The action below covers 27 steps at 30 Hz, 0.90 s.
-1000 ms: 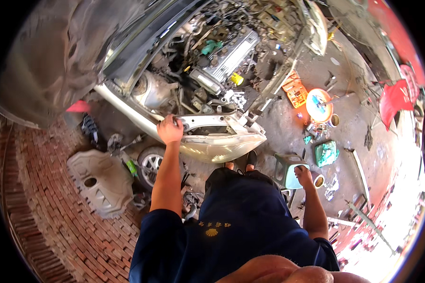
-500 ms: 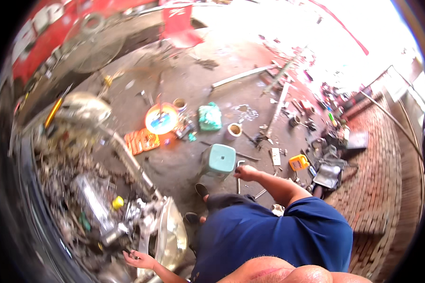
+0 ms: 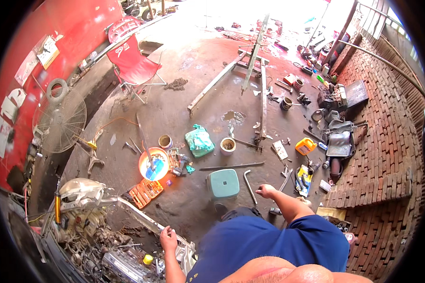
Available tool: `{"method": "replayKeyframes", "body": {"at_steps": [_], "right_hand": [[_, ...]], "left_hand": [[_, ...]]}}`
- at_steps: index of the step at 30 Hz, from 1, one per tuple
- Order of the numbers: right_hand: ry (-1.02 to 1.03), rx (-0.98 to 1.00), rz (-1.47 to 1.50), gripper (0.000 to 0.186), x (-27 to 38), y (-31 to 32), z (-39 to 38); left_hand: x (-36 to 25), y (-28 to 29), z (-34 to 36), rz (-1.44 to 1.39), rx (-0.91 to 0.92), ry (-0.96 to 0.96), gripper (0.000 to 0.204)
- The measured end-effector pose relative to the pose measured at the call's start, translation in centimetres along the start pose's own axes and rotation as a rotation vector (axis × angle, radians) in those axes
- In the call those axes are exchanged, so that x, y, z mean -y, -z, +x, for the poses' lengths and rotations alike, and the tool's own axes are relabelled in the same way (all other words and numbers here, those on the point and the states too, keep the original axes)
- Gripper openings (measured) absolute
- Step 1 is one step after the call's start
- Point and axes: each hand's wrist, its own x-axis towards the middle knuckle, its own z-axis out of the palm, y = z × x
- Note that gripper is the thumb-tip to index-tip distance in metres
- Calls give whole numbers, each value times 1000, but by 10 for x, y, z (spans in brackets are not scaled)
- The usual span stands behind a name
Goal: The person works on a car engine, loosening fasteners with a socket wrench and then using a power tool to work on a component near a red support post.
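My left hand (image 3: 168, 239), its fingers apart and slightly bent, is above the bared front frame (image 3: 141, 217) of a car, near the cluttered engine bay (image 3: 123, 259) at lower left. I see nothing held in it. Out to the right, my right hand (image 3: 264, 192) has its fingers curled together; whether they hold anything is too small to tell. Just left of that hand stands a green plastic stool (image 3: 223, 183), with a bent metal bar (image 3: 250, 186) lying between them.
An orange basin (image 3: 153, 164), toolbox (image 3: 146, 193), green bundle (image 3: 199, 141) and bucket (image 3: 227, 146) lie on the floor. Behind stand a red chair (image 3: 132, 63), fan (image 3: 56, 120) and metal stand (image 3: 262, 104). Tools and parts line the brick edge (image 3: 378, 155) at right.
The view has swung right, from the engine bay toward the open floor. My left hand has let go of the car's front edge; my right arm now reaches out beside the stool.
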Motion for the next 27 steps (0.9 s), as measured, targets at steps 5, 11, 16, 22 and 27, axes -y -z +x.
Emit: {"method": "replayKeyframes", "body": {"at_steps": [5, 11, 16, 22, 27], "right_hand": [[-14, -97, -59, 44, -13, 22, 61], [-127, 39, 693, 31, 16, 7, 100], [-85, 90, 462, 36, 82, 14, 123], [46, 121, 134, 41, 207, 50, 151], [136, 45, 156, 42, 329, 78, 169]], "left_hand": [[3, 6, 15, 62, 72, 126, 38], [78, 34, 26, 113, 19, 245, 35], [138, 42, 65, 90, 155, 447, 36], [180, 64, 145, 7, 190, 416, 35], [172, 98, 236, -152, 112, 410, 25]]}}
